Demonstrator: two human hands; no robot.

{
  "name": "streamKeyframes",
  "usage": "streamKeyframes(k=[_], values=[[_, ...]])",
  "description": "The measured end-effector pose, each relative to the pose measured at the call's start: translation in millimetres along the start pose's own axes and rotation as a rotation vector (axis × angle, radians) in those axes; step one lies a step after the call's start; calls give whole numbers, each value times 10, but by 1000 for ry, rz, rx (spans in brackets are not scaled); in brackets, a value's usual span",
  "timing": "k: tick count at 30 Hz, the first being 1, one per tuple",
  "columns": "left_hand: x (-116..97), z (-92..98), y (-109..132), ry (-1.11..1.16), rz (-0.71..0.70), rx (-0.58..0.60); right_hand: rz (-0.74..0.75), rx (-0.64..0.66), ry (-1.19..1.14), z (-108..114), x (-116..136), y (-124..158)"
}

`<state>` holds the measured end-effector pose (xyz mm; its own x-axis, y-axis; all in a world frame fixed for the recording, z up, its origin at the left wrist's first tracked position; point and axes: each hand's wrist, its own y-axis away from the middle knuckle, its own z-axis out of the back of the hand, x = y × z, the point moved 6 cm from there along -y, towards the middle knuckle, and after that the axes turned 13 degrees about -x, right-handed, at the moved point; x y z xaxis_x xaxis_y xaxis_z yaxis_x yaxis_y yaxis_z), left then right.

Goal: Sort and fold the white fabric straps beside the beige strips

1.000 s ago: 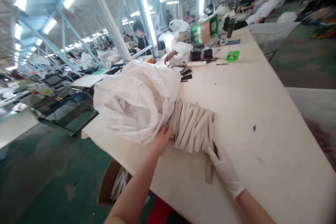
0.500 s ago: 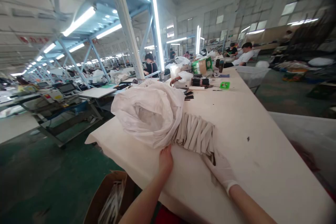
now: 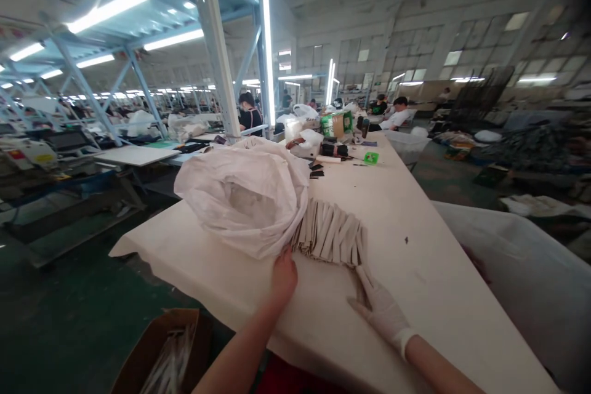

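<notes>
Row of beige fabric strips point(image 3: 330, 239) lies mid-table point(image 3: 415, 271), touching white sack point(image 3: 244, 197). Bare left hand point(image 3: 282, 274) flat at sack's near edge, grip released. Gloved right hand point(image 3: 379, 308) open, fingertips on strips' near corner. Bare table to right.

A crumpled white woven-plastic sack point(image 3: 244, 197) and a fan of matt beige cloth strips point(image 3: 330, 237) lie on the smooth, matt cream tabletop point(image 3: 415, 258), beside a thin white glove on the right hand point(image 3: 381, 311).
</notes>
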<state>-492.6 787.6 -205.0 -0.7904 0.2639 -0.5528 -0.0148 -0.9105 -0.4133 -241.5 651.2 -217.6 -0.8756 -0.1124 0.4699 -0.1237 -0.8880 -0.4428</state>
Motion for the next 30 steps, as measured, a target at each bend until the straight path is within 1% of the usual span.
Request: streamKeyframes(k=[2, 4, 6, 9, 11, 12, 13, 15, 17, 18, 19, 20, 21, 22, 23, 24, 26, 27, 28, 30], values=[[28, 18, 11, -1, -30, 17, -38, -74, -22, -57, -123, -98], [60, 1, -53, -11, -41, 32, -71, -109, -27, -121, -239, -196], [69, -59, -173, -27, -37, 39, -95, -109, -20, -177, -314, -279], [19, -180, -339, -55, -19, 32, -89, -86, -3, -216, -325, -358], [-37, -206, -364, -66, -13, 25, -101, -72, 7, -211, -315, -378], [-61, -183, -342, -70, -13, 22, -122, -66, 8, -204, -319, -379], [-86, -131, -300, -65, -26, 21, -144, -56, 5, -197, -327, -377], [-131, 66, -183, -39, -81, 21, -195, -44, -32, -182, -352, -373], [-222, 383, -89, 31, -249, 10, -242, -74, -62, -141, -369, -382], [-234, 581, -92, 21, -288, -21, -259, -88, -71, -120, -363, -390], [-230, 788, -145, -3, -299, -62, -270, -103, -76, -97, -346, -400], [-222, 986, -246, -31, -295, -98, -275, -114, -77, -75, -318, -412], [-204, 1159, -396, -57, -269, -121, -271, -117, -75, -57, -282, -423], [-174, 1290, -586, -72, -217, -120, -261, -120, -72, -42, -243, -433], [-126, 1371, -801, -75, -137, -95, -251, -124, -68, -31, -210, -439], [-57, 1399, -1022, -70, -27, -48, -242, -128, -63, -27, -189, -439], [35, 1385, -1432, -81, 95, -42, -241, -138, -41, -43, -203, -422], [89, 1329, -1595, -87, 165, -42, -243, -142, -36, -64, -235, -407], [140, 1245, -1720, -85, 231, -37, -247, -149, -36, -88, -280, -390], [218, 1029, -1845, -52, 352, -15, -256, -151, -56, -143, -385, -358]])
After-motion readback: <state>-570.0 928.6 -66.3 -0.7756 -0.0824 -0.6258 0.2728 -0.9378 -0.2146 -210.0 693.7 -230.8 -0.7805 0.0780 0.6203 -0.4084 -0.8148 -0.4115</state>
